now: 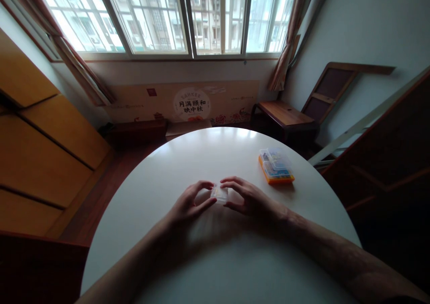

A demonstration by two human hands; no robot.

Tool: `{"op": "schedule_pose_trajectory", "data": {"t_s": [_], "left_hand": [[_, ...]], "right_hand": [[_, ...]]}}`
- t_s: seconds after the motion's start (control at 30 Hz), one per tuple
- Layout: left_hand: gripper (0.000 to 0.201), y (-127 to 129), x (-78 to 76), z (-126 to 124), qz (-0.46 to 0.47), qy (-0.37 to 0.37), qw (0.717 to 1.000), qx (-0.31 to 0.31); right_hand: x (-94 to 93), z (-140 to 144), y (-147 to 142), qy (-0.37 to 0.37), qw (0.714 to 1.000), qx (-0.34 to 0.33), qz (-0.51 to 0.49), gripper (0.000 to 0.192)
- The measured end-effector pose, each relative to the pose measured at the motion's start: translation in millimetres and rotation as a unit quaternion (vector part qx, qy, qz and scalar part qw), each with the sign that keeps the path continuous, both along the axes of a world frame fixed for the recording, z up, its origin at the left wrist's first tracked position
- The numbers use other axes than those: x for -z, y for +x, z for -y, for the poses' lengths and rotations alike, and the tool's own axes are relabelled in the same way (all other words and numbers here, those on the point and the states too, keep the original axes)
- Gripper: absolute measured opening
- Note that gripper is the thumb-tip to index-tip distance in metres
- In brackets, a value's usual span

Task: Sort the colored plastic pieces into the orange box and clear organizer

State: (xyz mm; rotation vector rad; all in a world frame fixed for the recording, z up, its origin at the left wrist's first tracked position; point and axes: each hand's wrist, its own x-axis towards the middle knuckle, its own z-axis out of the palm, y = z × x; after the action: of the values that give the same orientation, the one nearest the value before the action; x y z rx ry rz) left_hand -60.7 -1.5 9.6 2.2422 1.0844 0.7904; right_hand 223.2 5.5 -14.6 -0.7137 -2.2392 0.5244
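A small clear plastic box (219,194) rests on the white round table (161,178), with something small and yellowish showing through it. My left hand (191,202) grips its left side between thumb and fingers. On the right side, my right hand (244,194) holds the same box, thumb at the near corner and fingertips at the far edge. What exactly lies inside the box is too small to make out.
Farther right on the table stands an orange case (276,179) with clear plastic lids or boxes on top. Beyond the table are a wooden chair (285,113) and a printed banner (228,100) under the window. Yellow cabinets (57,129) line the left.
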Motion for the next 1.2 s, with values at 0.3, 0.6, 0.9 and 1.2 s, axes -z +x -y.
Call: {"op": "schedule_pose_trajectory", "data": {"t_s": [0.3, 0.6, 0.9, 1.2], "left_hand": [[0.038, 4, 5.0, -2, -0.028, 0.063, 0.998, -0.018], [0.035, 16, 5.0, 10, -0.033, 0.099, 0.994, -0.04], [0.046, 17, 10.1, 6, -0.031, 0.099, 0.992, -0.072], [0.041, 10, 22.4, -1, 0.013, 0.077, 0.996, -0.052]], "right_hand": [[4.3, 1, -1, 0.043, 0.997, 0.065, -0.017, 0.026], [1.5, 3, -4, 0.03, 0.999, 0.041, 0.015, 0.041], [-0.7, 1, -5, 0.079, 0.995, 0.049, 0.039, 0.039], [-1.7, 4, -5, 0.232, 0.956, 0.049, 0.17, 0.036]]}}
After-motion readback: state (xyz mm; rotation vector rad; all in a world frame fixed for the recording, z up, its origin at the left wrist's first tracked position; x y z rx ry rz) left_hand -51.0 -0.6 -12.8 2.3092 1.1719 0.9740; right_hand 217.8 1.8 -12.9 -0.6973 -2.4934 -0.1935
